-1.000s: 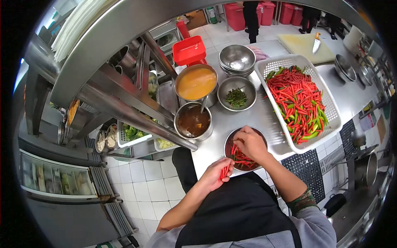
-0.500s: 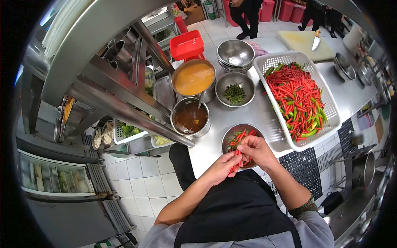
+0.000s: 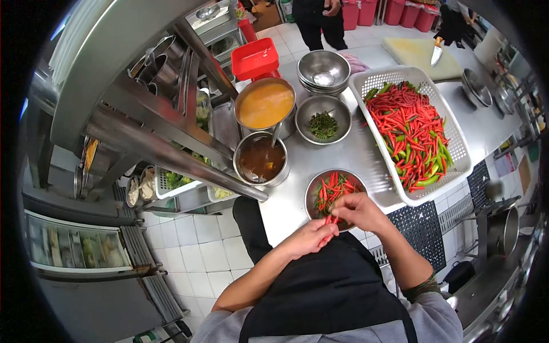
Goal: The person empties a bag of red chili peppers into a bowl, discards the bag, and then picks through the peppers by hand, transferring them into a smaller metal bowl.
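Observation:
My left hand (image 3: 309, 237) is closed around a few red chilies (image 3: 328, 225), whose ends poke out between thumb and fingers. Right up against those ends, my right hand (image 3: 361, 212) is closed in a pinch; its fingertips hide whatever lies between them. Both hands are over the near rim of a steel bowl (image 3: 309, 194), which holds red chilies with green stems (image 3: 334, 190). Farther back, a second steel bowl (image 3: 303, 122) contains a small heap of green stems (image 3: 322, 125). To the right stands a white perforated basket (image 3: 461, 137) filled with red and green chilies (image 3: 409, 128).
At left on the steel counter (image 3: 280, 217) are a pot of brown liquid (image 3: 262, 161) with a ladle and a pot of orange liquid (image 3: 266, 107). Stacked bowls (image 3: 323, 70), a red bin (image 3: 254, 59) and a knife (image 3: 437, 52) on a cutting board (image 3: 409, 51) lie beyond. A person (image 3: 319, 23) stands behind.
My right hand has shifted slightly right and down, uncovering more chilies in the near bowl. My left hand still grips chilies. The person behind the counter has moved left.

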The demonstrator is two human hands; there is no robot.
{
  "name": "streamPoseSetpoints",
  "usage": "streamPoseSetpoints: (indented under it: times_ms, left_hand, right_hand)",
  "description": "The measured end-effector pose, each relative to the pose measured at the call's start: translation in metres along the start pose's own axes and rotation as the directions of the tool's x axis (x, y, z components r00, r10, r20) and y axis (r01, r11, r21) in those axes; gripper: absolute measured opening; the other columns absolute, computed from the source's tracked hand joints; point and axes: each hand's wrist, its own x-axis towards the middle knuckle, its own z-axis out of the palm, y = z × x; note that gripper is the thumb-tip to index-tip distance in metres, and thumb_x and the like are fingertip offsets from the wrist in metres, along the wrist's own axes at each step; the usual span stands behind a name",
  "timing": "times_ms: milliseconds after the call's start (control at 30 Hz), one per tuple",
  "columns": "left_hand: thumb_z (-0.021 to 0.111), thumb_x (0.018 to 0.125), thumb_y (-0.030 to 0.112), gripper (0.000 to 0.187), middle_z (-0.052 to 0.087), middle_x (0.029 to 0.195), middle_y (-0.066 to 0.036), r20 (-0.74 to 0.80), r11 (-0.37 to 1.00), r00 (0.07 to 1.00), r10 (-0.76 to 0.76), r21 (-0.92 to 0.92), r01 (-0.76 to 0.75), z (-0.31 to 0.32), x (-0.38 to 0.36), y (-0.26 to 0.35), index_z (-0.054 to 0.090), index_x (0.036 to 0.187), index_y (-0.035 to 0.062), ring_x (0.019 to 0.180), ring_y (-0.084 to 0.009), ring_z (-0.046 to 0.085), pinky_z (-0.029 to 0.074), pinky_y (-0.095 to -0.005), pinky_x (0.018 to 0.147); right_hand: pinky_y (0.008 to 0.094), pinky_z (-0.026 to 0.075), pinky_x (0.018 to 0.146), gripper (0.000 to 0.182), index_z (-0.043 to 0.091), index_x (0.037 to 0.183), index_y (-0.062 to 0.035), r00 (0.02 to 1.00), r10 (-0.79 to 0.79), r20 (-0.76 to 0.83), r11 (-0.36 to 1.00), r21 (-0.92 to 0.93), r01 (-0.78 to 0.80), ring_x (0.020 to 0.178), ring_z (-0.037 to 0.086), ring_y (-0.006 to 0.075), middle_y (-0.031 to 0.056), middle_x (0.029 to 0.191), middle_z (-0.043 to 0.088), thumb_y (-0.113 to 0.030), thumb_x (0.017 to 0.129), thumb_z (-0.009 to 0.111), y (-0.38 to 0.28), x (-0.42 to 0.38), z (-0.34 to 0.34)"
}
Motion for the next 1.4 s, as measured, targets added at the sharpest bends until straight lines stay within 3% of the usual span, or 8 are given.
streamPoseSetpoints:
  times_ms: [100, 200, 300, 500, 600, 767, 1200, 1400]
  left_hand:
    - [0.044, 0.106, 0.030, 0.029, 0.041, 0.073, 0.006, 0.083, 0.994, 0.995, 0.048, 0.090, -0.056, -0.001, 0.003, -0.008, 0.059, 0.108, 0.0044, 0.061, -0.0035, 0.037, 0.029, -0.0179, 0.050]
    - [0.045, 0.105, 0.028, 0.026, 0.041, 0.072, 0.005, 0.057, 0.999, 0.998, -0.009, 0.033, 0.007, -0.001, 0.003, -0.007, 0.057, 0.099, 0.0060, 0.059, -0.0045, 0.037, 0.029, -0.0194, 0.048]
    - [0.046, 0.104, 0.026, 0.024, 0.042, 0.071, 0.003, -0.042, 0.994, 0.996, -0.076, -0.087, 0.072, -0.004, 0.009, -0.008, 0.052, 0.089, 0.0081, 0.056, -0.0058, 0.036, 0.028, -0.0209, 0.046]
    - [0.045, 0.104, 0.027, 0.026, 0.045, 0.070, 0.002, -0.089, 0.991, 0.996, 0.007, -0.130, -0.019, -0.002, 0.009, 0.003, 0.049, 0.086, 0.0086, 0.054, -0.0066, 0.037, 0.029, -0.0217, 0.044]
    - [0.044, 0.105, 0.027, 0.026, 0.046, 0.072, 0.002, -0.073, 0.992, 0.997, 0.017, -0.125, -0.026, 0.005, 0.004, 0.000, 0.052, 0.090, 0.0071, 0.054, -0.0064, 0.038, 0.030, -0.0209, 0.044]
    - [0.047, 0.104, 0.021, 0.019, 0.053, 0.081, -0.001, -0.065, 0.992, 0.996, 0.069, -0.102, -0.075, 0.002, -0.003, 0.004, 0.053, 0.097, 0.0056, 0.059, -0.0062, 0.044, 0.032, -0.0199, 0.045]
    - [0.051, 0.104, 0.028, 0.023, 0.055, 0.081, -0.002, -0.159, 0.952, 0.977, 0.145, -0.248, -0.182, -0.010, -0.003, 0.000, 0.055, 0.095, 0.0070, 0.061, -0.0076, 0.049, 0.036, -0.0203, 0.046]
    - [0.057, 0.101, 0.024, 0.018, 0.053, 0.077, 0.002, -0.196, 0.975, 0.955, 0.224, 0.053, -0.217, -0.008, 0.008, -0.005, 0.059, 0.097, 0.0065, 0.060, -0.0048, 0.045, 0.036, -0.0202, 0.048]
  right_hand:
    - [0.0266, 0.049, 0.059, 0.019, 0.060, 0.075, -0.0031, 0.972, 0.164, 0.171, 0.956, 0.216, -0.199, 0.071, 0.059, 0.0053, 0.0029, 0.089, 0.070, -0.007, 0.093, 0.066, 0.003, -0.005, 0.001]
    - [0.0284, 0.047, 0.054, 0.013, 0.061, 0.079, -0.0026, 0.990, 0.142, 0.012, 0.983, 0.119, -0.143, 0.066, 0.061, 0.0103, 0.0051, 0.086, 0.067, -0.005, 0.090, 0.068, 0.009, -0.012, 0.015]
    - [0.0351, 0.049, 0.056, 0.008, 0.063, 0.081, -0.0014, 0.812, -0.576, -0.094, 0.629, -0.686, 0.366, 0.065, 0.063, 0.0225, 0.0094, 0.079, 0.062, -0.001, 0.084, 0.070, -0.007, -0.018, 0.035]
    - [0.0404, 0.050, 0.059, 0.005, 0.066, 0.083, -0.0016, 0.723, -0.648, -0.238, 0.637, -0.690, 0.343, 0.066, 0.061, 0.0319, 0.0126, 0.077, 0.057, 0.001, 0.081, 0.069, -0.007, -0.010, 0.042]
    - [0.0409, 0.050, 0.060, 0.006, 0.067, 0.085, -0.0024, 0.683, -0.617, -0.390, 0.673, -0.712, 0.202, 0.067, 0.060, 0.0331, 0.0127, 0.077, 0.057, 0.001, 0.081, 0.069, -0.016, -0.003, 0.022]
    - [0.0446, 0.054, 0.074, 0.025, 0.068, 0.107, -0.0029, 0.913, -0.385, -0.133, 0.557, -0.823, 0.115, 0.090, 0.067, 0.0350, 0.0139, 0.108, 0.066, -0.008, 0.082, 0.063, -0.002, 0.019, -0.004]
    - [0.0420, 0.056, 0.069, 0.016, 0.065, 0.097, -0.0050, 0.960, -0.281, -0.013, 0.222, -0.974, 0.052, 0.081, 0.071, 0.0315, 0.0130, 0.093, 0.065, -0.009, 0.084, 0.056, -0.003, 0.042, 0.000]
    - [0.0427, 0.056, 0.071, 0.021, 0.066, 0.101, -0.0050, 0.990, -0.139, -0.018, 0.234, -0.972, 0.015, 0.084, 0.070, 0.0319, 0.0148, 0.101, 0.064, -0.009, 0.082, 0.058, -0.001, 0.046, -0.006]
